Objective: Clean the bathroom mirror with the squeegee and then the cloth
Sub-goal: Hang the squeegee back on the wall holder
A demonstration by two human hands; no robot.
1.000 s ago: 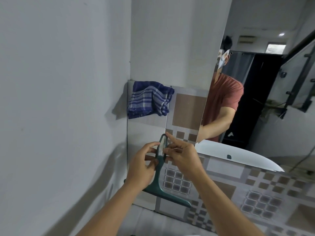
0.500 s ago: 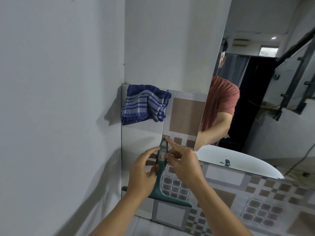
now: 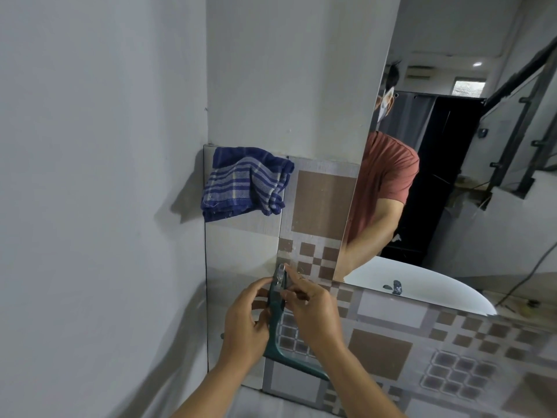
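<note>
A green squeegee (image 3: pixel 275 327) hangs upright against the tiled wall, its handle at the top and its blade at the bottom. My left hand (image 3: pixel 245 324) pinches the handle from the left. My right hand (image 3: pixel 313 312) pinches the handle's top end from the right, beside a small clear hook. A blue plaid cloth (image 3: pixel 245 182) is draped over the top edge of the tiles, up and left of my hands. The mirror (image 3: pixel 470 182) fills the upper right and reflects a person in a red shirt.
A plain grey wall (image 3: pixel 99 191) stands close on the left and forms a corner with the tiled wall (image 3: pixel 379 354). A white basin edge (image 3: pixel 422 285) shows in the mirror's lower part. Stair railings are reflected at far right.
The view has shifted slightly to the left and down. Both hands stay on the squeegee handle at the hook, with the fingers working around its top end.
</note>
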